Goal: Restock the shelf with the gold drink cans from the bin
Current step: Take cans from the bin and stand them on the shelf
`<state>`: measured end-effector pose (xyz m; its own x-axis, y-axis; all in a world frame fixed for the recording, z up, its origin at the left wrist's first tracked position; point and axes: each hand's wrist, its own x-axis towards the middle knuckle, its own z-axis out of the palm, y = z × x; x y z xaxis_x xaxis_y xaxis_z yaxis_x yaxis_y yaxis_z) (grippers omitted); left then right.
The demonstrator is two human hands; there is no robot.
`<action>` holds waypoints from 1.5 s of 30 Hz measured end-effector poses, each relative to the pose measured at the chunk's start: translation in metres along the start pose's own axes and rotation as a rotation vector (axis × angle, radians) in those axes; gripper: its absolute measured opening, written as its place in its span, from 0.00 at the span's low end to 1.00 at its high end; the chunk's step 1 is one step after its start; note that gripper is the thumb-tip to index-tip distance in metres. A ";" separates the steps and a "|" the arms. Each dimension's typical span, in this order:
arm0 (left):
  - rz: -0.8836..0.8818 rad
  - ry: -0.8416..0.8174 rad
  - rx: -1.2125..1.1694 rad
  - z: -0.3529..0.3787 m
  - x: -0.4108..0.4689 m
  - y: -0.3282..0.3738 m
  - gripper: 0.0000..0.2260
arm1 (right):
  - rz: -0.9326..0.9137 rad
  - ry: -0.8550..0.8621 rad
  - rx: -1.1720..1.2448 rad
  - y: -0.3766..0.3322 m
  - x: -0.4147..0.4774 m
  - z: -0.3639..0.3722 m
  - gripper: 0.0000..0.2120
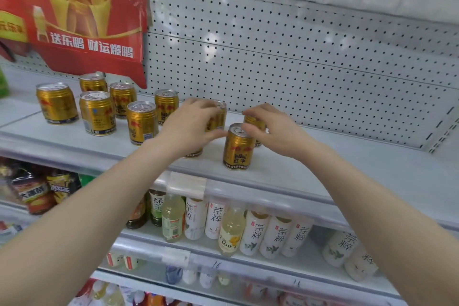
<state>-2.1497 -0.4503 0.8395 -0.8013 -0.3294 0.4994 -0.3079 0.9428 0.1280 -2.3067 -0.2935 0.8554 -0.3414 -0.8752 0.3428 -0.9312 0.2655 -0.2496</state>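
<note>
Reaches with both bare arms onto the white shelf (323,156). Curls the left hand (191,123) round a gold can (219,112) toward the back, fingers over its lid, thumb low at its side. Hides with the same hand most of a second can (192,154), leaving only its base in view under the wrist. Bends the right hand (275,129) over two more, thumb on the lid of the front can (238,149), upright near the shelf's edge, fingertips hooked over the top of the rear can (250,120) just behind it. Impossible to tell grip from mere touch there. Counts four cans at the hands, then six more cans (142,123) upright to the left, loosely grouped and apart from the hands. Makes ten in all, every one on the same shelf. Shows one red carton (82,20) overhanging the left group and one white pegboard (273,57) behind. Shows on the shelf below a row of bottles (255,233), two pale yellow among the white-labelled ones.
</note>
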 end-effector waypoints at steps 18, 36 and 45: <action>-0.077 -0.092 0.122 0.004 -0.019 -0.022 0.28 | -0.079 -0.037 -0.140 -0.004 -0.004 0.024 0.24; 0.032 -0.027 0.004 0.084 -0.168 0.200 0.19 | -0.210 0.054 -0.295 0.119 -0.286 0.011 0.23; -0.163 -0.361 -0.230 0.237 -0.315 0.284 0.21 | -0.006 -0.299 -0.063 0.184 -0.469 0.143 0.24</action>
<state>-2.1060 -0.0908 0.5152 -0.8920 -0.4325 0.1319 -0.3551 0.8506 0.3878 -2.2998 0.1078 0.5189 -0.2924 -0.9544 0.0600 -0.9423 0.2769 -0.1881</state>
